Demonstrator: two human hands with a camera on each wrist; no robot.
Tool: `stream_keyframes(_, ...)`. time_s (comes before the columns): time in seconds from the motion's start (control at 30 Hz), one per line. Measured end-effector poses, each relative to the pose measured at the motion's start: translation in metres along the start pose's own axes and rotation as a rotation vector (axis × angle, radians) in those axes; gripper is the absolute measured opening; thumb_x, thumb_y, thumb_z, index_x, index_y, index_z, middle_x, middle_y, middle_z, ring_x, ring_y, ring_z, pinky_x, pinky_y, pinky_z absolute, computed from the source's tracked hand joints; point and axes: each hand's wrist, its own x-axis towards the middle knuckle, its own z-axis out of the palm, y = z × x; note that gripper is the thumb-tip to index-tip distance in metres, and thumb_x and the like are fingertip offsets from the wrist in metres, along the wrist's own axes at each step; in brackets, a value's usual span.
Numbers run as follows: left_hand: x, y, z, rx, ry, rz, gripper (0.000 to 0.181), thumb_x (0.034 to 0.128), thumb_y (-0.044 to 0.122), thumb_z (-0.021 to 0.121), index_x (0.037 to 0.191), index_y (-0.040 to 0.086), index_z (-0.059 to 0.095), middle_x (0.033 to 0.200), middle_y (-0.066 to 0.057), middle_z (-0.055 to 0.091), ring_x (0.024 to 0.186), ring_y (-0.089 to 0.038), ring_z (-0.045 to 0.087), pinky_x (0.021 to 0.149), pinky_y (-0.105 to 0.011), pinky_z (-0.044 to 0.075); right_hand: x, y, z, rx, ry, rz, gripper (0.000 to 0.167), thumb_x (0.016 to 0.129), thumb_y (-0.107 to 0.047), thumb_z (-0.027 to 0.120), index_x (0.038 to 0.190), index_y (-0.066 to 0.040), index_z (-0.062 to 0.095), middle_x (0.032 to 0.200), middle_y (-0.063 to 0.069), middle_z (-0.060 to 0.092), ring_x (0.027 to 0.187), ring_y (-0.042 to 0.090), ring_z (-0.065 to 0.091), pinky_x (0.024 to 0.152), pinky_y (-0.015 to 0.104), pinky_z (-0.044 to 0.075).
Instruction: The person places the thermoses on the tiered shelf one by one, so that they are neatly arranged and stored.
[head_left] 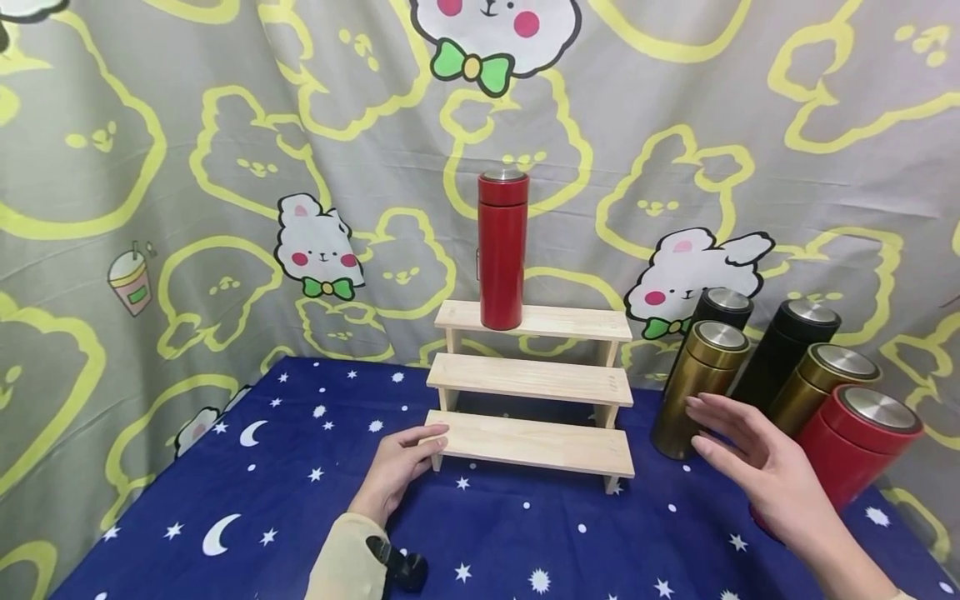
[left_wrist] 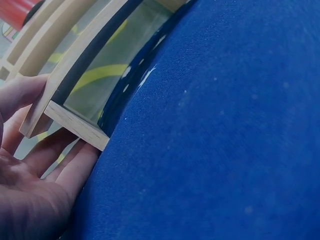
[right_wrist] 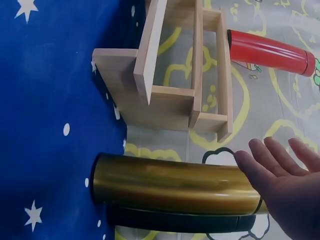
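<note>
A three-tier wooden step rack [head_left: 528, 371] stands on the blue cloth. My left hand [head_left: 401, 467] holds its lowest tier at the left end; in the left wrist view the thumb lies on the board and the fingers reach around the end leg [left_wrist: 77, 125]. On the top tier a red thermos flask [head_left: 503, 258] stands upright, left of the middle. My right hand [head_left: 757, 454] is beside the front gold thermos [head_left: 686, 400], its fingers extended near the upper part [right_wrist: 175, 182]. Whether they touch it I cannot tell.
Behind the gold thermos stand two black thermoses [head_left: 780, 354]. A second gold thermos [head_left: 802, 387] and another red one [head_left: 847, 446] are at the right, partly covered by my right hand. A patterned grey curtain [head_left: 525, 125] hangs behind the rack.
</note>
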Motion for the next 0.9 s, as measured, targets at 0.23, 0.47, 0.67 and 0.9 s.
stream_keyframes(0.23, -0.001, -0.001, 0.001, -0.004, -0.001, 0.002, 0.033, 0.0856, 0.013, 0.078, 0.115, -0.001, 0.072, 0.137, -0.025, 0.052, 0.11, -0.026, 0.062, 0.094, -0.043, 0.048, -0.016, 0.001, -0.009, -0.026, 0.11, 0.08, 0.05, 0.096, -0.01, 0.065, 0.143, -0.01, 0.047, 0.13, -0.004, 0.061, 0.111, -0.002, 0.058, 0.081, 0.011, 0.048)
stream_keyframes(0.47, -0.001, -0.002, 0.003, -0.012, -0.014, 0.009, 0.033, 0.0854, 0.014, 0.078, 0.114, 0.0, 0.072, 0.136, -0.024, 0.052, 0.109, -0.024, 0.062, 0.094, -0.042, 0.049, -0.038, 0.009, -0.017, -0.15, 0.243, 0.165, 0.053, 0.093, -0.012, 0.07, 0.141, -0.011, 0.048, 0.126, -0.009, 0.061, 0.102, -0.01, 0.057, 0.073, 0.008, 0.048)
stream_keyframes(0.67, 0.001, -0.002, 0.002, -0.014, -0.004, 0.01, 0.032, 0.0853, 0.013, 0.078, 0.114, -0.001, 0.072, 0.136, -0.024, 0.052, 0.108, -0.025, 0.062, 0.094, -0.042, 0.049, -0.055, 0.021, -0.028, -0.144, 0.349, 0.182, 0.048, 0.09, -0.002, 0.071, 0.134, -0.004, 0.052, 0.116, -0.018, 0.063, 0.096, -0.011, 0.059, 0.071, 0.006, 0.046)
stream_keyframes(0.9, -0.001, -0.004, 0.001, 0.002, -0.005, 0.002, 0.033, 0.0851, 0.014, 0.078, 0.114, 0.0, 0.072, 0.136, -0.024, 0.052, 0.108, -0.025, 0.062, 0.094, -0.042, 0.049, -0.07, 0.057, -0.044, 0.514, 0.613, -0.162, 0.031, 0.087, 0.029, 0.039, 0.107, 0.018, 0.06, 0.098, 0.008, 0.073, 0.09, 0.012, 0.07, 0.075, 0.017, 0.053)
